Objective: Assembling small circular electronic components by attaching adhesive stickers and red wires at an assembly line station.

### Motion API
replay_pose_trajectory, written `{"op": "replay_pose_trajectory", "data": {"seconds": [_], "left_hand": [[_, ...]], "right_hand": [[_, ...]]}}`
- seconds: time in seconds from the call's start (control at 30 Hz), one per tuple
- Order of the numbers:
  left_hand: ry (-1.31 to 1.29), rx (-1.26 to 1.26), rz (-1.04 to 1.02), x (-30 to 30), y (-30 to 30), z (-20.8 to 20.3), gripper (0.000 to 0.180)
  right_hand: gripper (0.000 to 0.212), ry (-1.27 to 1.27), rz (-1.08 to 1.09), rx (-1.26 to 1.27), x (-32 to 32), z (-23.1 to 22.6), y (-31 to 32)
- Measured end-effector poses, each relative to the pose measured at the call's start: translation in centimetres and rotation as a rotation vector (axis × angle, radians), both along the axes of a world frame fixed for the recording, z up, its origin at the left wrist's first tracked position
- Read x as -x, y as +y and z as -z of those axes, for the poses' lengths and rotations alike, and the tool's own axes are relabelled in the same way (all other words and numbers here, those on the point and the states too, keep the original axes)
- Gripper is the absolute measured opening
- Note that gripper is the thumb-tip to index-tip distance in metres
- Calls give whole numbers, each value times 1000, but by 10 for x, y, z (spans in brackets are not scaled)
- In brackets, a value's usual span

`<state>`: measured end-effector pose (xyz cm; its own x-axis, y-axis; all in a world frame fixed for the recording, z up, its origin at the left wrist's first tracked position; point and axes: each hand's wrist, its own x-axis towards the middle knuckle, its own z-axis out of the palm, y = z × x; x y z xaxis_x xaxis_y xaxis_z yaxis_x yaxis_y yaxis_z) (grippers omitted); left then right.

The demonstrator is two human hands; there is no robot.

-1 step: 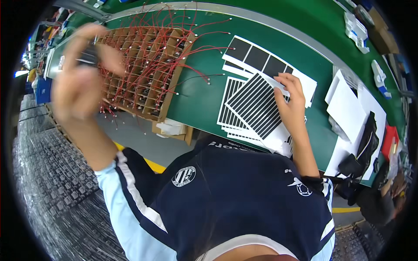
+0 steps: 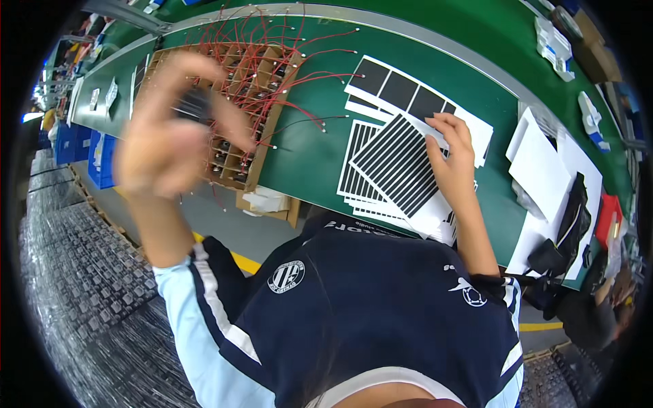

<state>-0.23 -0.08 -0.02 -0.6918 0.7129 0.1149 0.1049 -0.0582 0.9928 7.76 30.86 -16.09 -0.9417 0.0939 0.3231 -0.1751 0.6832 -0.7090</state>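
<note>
My left hand (image 2: 170,126) is raised over the divided cardboard box (image 2: 274,115), blurred by motion. Its thumb and fingers are curled around a small black part (image 2: 193,105), too smeared to name more exactly. Many red wires (image 2: 307,107) with small white ends trail out of the box's cells, where dark parts sit. On the right, my right hand (image 2: 454,153) rests at the edge of a sheet of black strips (image 2: 396,163), thumb and fingers apart. Under that sheet lie more striped sheets, and behind it are white sheets with large black rectangles (image 2: 399,90).
Right of the sheets, white paper (image 2: 541,170) and a black pouch (image 2: 575,217) lie on the green table (image 2: 309,160). A red container (image 2: 607,221) stands at the right edge. Blue bins (image 2: 102,160) are at the left, above trays wrapped in clear film (image 2: 81,265).
My left hand has moved right, farther over the box, with the black part in its fingers. My right hand and the sheets have stayed in place.
</note>
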Motion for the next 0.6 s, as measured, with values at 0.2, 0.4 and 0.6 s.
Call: {"op": "replay_pose_trajectory", "data": {"seconds": [0.2, 0.4, 0.6], "left_hand": [[-805, -4, 181, -23, 98, 116, 21], [-568, 109, 101, -42, 157, 149, 23], [-500, 11, 88, -46, 186, 178, 27]], "right_hand": [[28, 31, -22, -259, 4, 8, -9], [23, -66, 119, -208, -36, -16, 23], [33, -121, 158, -301, -70, 11, 24]]}}
